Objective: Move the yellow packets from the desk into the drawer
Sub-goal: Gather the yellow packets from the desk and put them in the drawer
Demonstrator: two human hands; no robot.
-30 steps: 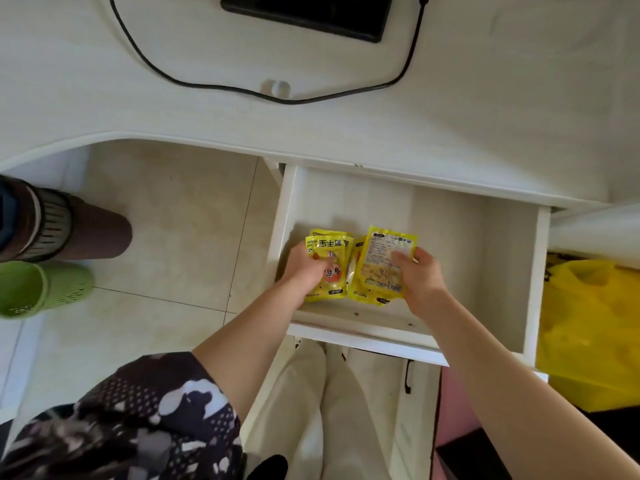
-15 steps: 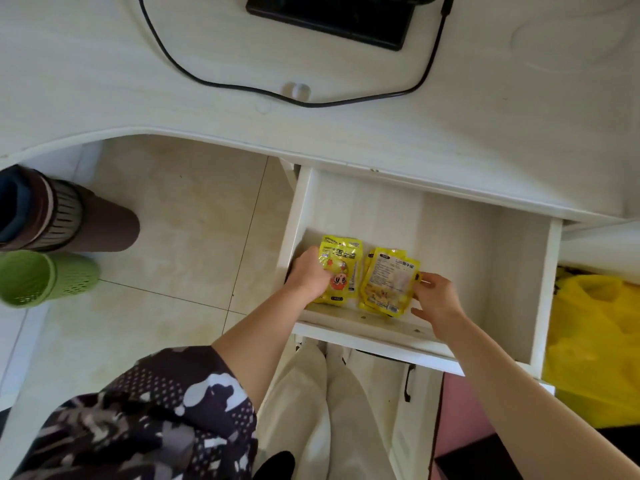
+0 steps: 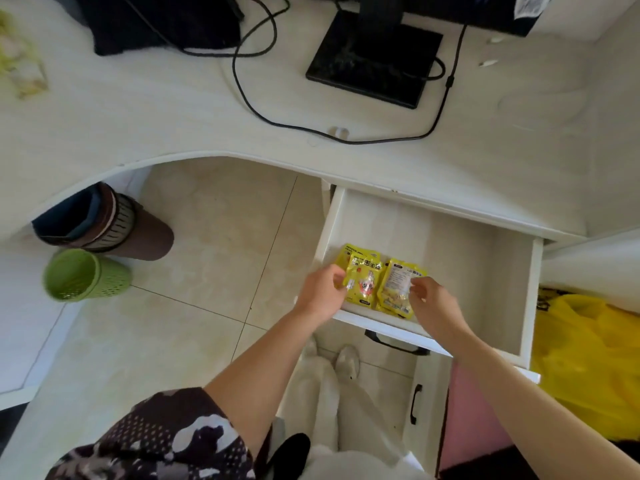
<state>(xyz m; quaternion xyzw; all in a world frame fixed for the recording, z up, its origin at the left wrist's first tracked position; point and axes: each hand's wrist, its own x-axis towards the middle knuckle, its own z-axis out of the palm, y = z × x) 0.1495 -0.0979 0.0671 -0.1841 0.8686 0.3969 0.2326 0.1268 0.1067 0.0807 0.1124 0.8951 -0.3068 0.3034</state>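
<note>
Three yellow packets lie flat in the near-left corner of the open white drawer (image 3: 505, 282). One packet (image 3: 350, 252) is at the back, a packet with a cartoon print (image 3: 367, 284) overlaps it, and a packet with a label (image 3: 398, 287) lies to the right. My left hand (image 3: 320, 294) hovers at the cartoon packet's left edge, fingers loosely apart. My right hand (image 3: 431, 301) is at the labelled packet's right edge, fingertips just touching it, not gripping.
On the desk (image 3: 138, 116) are a black monitor stand (image 3: 374, 60), a black cable (image 3: 311, 129) and dark cloth (image 3: 166, 22). On the floor to the left stand a green basket (image 3: 83, 277) and a brown bin (image 3: 110, 223). A yellow bag (image 3: 588, 358) sits right of the drawer.
Both hands lowered the packets onto the drawer bottom and loosened their hold, drawing back slightly toward the near edge. The view has pulled back, showing more of the desk.
</note>
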